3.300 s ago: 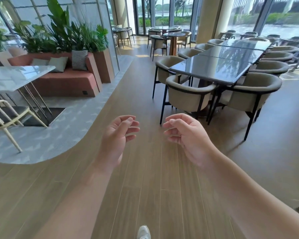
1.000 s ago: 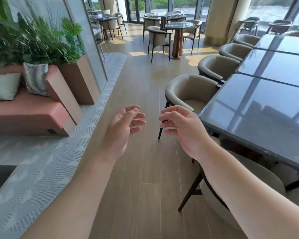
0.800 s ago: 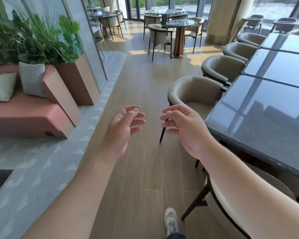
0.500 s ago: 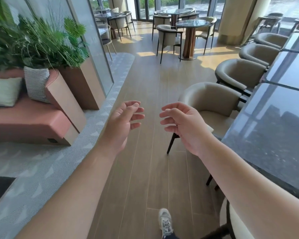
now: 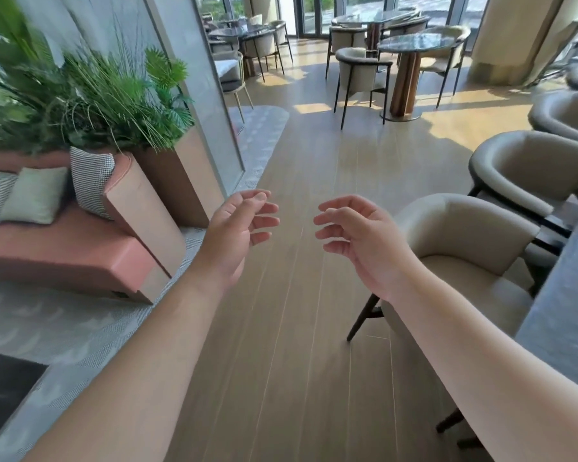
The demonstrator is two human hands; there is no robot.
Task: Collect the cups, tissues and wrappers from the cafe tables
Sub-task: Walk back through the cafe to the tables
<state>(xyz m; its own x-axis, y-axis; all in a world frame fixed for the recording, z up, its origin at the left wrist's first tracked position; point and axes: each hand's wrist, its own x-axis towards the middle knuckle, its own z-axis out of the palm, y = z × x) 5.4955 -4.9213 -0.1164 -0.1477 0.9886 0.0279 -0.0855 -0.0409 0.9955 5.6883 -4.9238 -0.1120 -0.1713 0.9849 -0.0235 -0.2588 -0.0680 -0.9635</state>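
My left hand (image 5: pixel 237 228) and my right hand (image 5: pixel 361 238) hang in front of me over the wooden floor, a short gap between them. Fingers of both are loosely curled and neither holds anything. A round dark-topped cafe table (image 5: pixel 414 41) stands far ahead, and another dark table (image 5: pixel 241 30) sits at the back left behind the glass. Its top carries some small items too far off to identify. No cup, tissue or wrapper is plainly visible.
A grey tabletop edge (image 5: pixel 568 301) runs along my right, with beige armchairs (image 5: pixel 464 235) tucked beside it. On the left are a pink sofa (image 5: pixel 74 248) with cushions, a planter (image 5: pixel 177 175) and a glass partition (image 5: pixel 201 95). The wooden aisle (image 5: pixel 297 328) leads forward.
The view has advanced along the aisle; the long table has slid off to the right and the round table ahead is closer. Both hands keep the same loose pose.
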